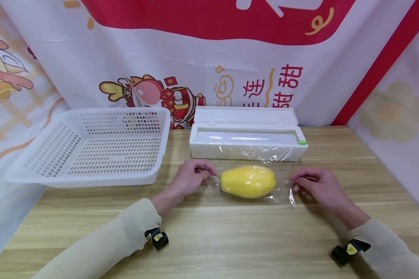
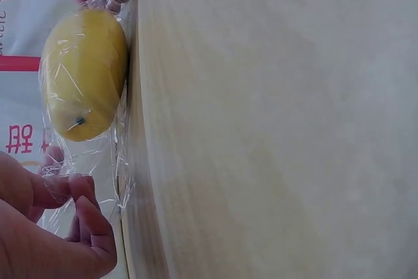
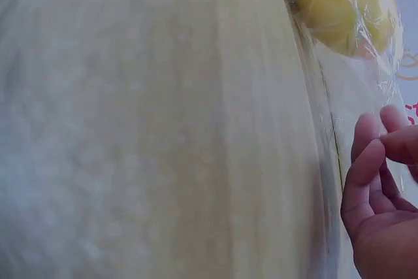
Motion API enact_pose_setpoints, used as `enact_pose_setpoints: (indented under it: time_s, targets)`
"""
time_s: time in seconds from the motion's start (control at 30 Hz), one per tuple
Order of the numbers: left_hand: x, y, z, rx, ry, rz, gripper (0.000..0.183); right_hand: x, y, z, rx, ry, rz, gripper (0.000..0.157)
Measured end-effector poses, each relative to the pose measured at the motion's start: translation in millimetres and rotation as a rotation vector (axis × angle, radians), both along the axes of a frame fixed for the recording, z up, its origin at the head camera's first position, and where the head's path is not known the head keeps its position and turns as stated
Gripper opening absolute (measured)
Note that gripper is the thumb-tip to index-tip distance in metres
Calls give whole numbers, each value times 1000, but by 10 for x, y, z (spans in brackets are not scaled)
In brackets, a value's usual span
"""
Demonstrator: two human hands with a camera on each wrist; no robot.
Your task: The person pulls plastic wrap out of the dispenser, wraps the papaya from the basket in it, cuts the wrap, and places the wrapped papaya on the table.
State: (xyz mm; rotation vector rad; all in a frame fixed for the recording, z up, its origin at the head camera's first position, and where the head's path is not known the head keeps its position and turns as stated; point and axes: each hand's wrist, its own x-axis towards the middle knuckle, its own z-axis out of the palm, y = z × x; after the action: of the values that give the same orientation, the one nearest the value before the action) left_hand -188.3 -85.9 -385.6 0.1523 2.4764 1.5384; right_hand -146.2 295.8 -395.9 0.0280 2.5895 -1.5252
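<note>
A yellow papaya-like fruit point(image 1: 248, 181) lies on the table, wrapped in clear plastic wrap point(image 1: 283, 189) that sticks out loose at both ends. My left hand point(image 1: 188, 179) pinches the wrap's left end between thumb and fingers, close beside the fruit. At the other end, my right hand point(image 1: 319, 186) pinches the film a little farther out. The left wrist view shows the fruit point(image 2: 85, 73) with a small dark spot on its near end and creased film point(image 2: 124, 155) around it. Thumb and finger of the right hand point(image 3: 385, 194) meet on the film in the right wrist view.
Behind the fruit stands a long white wrap box point(image 1: 244, 152), lid up, with a roll of film point(image 1: 248, 136) inside. A white perforated plastic basket point(image 1: 115, 155) is at the left. A printed cloth point(image 1: 202, 54) hangs behind the wooden table point(image 1: 230, 240).
</note>
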Motion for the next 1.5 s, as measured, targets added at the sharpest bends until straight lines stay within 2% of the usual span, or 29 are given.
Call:
enact_pose_setpoints:
  time_s: [0.17,0.3,0.4,0.5,0.6,0.73,1.1,1.33,1.5]
  targets:
    - [1,-3,9,-10,-13,-30,24,6,-12,5,32,-11,8,30]
    - [2,-10,15,-14,-46,-26,21,6,-29,17,77,-36,-3,43]
    - [5,-29,22,16,-87,-36,15,-5,-49,21,109,-47,-6,49]
    - [10,-59,34,60,-112,-64,24,-18,-68,21,123,-52,-11,50]
    - [13,-80,43,66,-98,-90,29,-27,-87,24,115,-61,-23,48]
    - [18,-77,56,4,-71,-87,23,-31,-103,28,128,-57,-25,43]
    - [33,-19,83,-135,10,-103,22,-64,-138,21,329,-12,31,28]
    - [28,1,108,-216,16,-106,21,-70,-176,21,438,82,85,13]
    - [12,7,111,-271,26,-95,19,-94,-185,45,468,56,103,12]
